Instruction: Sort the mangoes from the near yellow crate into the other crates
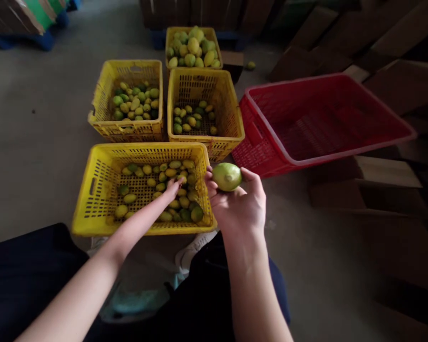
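Observation:
My right hand (240,204) is raised palm up beside the right rim of the near yellow crate (103,190). Its fingers and thumb curl round a greenish-yellow lemon (227,176), whose tip points toward me. Reaching down inside that crate is my left hand (173,186), with its fingers closed at a small yellow lemon (182,180) among several others. Part of that lemon is hidden by the fingers. Most lemons in the crate lie toward its right side, with a few loose ones (130,198) at the left.
Behind stand a left yellow crate (126,124), a middle yellow crate (231,116) and a heaped far one (194,29), all holding lemons. A red crate (260,142) leans to the right, near cardboard boxes (385,185). One lemon (250,65) lies on the floor.

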`<state>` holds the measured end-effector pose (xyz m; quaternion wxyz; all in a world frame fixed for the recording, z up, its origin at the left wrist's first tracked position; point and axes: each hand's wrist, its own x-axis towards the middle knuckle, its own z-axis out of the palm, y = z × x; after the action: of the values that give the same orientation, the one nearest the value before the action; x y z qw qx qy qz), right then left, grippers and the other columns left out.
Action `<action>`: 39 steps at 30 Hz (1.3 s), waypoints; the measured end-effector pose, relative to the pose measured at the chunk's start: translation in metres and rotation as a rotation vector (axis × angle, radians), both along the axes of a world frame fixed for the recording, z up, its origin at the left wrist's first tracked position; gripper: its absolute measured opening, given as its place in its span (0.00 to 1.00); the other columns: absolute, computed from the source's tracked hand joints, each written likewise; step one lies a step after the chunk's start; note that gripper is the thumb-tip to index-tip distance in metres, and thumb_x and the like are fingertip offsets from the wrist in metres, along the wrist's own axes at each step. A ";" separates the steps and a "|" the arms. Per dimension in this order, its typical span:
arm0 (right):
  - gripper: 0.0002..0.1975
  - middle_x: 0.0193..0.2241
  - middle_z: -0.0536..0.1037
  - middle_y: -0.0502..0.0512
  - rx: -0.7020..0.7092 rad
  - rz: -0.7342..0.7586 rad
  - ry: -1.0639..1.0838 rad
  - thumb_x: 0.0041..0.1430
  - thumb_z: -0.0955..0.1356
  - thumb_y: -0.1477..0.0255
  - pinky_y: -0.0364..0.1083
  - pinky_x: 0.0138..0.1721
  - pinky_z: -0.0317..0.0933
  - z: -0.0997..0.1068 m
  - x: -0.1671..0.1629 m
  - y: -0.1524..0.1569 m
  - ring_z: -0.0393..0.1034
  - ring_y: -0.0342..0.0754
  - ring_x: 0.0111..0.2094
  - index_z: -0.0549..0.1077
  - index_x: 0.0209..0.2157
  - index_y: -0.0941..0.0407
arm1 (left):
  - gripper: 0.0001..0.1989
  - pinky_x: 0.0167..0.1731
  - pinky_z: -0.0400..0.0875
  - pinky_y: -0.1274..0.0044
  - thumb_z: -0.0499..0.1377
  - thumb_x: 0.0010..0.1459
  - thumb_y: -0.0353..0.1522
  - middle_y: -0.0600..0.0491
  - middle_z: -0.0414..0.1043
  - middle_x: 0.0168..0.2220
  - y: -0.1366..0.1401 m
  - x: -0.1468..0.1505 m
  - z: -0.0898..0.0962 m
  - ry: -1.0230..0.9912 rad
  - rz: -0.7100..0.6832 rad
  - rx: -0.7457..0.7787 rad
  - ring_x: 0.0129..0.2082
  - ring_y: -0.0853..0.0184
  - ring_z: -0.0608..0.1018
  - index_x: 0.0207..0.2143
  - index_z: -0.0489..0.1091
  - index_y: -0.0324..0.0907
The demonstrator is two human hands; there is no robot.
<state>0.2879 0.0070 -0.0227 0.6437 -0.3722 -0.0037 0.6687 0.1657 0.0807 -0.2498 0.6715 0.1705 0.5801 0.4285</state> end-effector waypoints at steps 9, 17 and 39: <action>0.23 0.20 0.75 0.52 0.136 0.330 -0.054 0.48 0.69 0.49 0.40 0.11 0.50 0.004 -0.051 0.009 0.55 0.38 0.13 0.74 0.28 0.57 | 0.17 0.34 0.76 0.82 0.63 0.59 0.44 0.48 0.76 0.34 -0.019 -0.121 0.218 -0.565 0.045 0.233 0.34 0.71 0.78 0.34 0.74 0.36; 0.22 0.29 0.80 0.49 0.391 0.330 -0.328 0.34 0.80 0.61 0.49 0.35 0.70 -0.006 -0.106 -0.008 0.74 0.50 0.31 0.73 0.31 0.52 | 0.30 0.39 0.77 0.76 0.75 0.35 0.46 0.52 0.77 0.37 -0.065 -0.171 0.240 -0.083 -0.136 0.595 0.35 0.69 0.79 0.38 0.71 0.40; 0.26 0.36 0.79 0.48 0.623 0.087 -0.786 0.37 0.79 0.72 0.49 0.44 0.67 0.014 -0.106 -0.002 0.72 0.48 0.39 0.74 0.42 0.50 | 0.21 0.39 0.77 0.73 0.71 0.46 0.36 0.52 0.75 0.41 -0.062 -0.169 0.270 0.479 -0.417 1.010 0.36 0.66 0.78 0.41 0.70 0.44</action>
<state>0.1824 0.0048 -0.0090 0.6457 -0.3854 -0.4607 0.4714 -0.0035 0.0192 0.0201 0.4278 0.6711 0.3938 0.4600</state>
